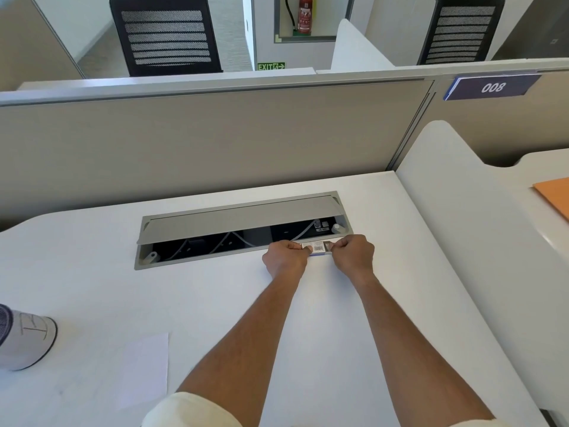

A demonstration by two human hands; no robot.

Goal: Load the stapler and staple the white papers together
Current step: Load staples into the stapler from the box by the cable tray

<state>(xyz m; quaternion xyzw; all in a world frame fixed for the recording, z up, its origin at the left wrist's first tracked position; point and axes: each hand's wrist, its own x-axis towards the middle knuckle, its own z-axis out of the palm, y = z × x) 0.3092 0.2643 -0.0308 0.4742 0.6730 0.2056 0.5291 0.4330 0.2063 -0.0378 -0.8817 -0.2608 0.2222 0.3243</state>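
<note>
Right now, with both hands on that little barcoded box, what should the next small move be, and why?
Probably pull the small box open to get staples out. The left hand and right hand each pinch one end of it by the cable tray, and the white paper lies untouched nearer the person. No stapler shows.
</note>
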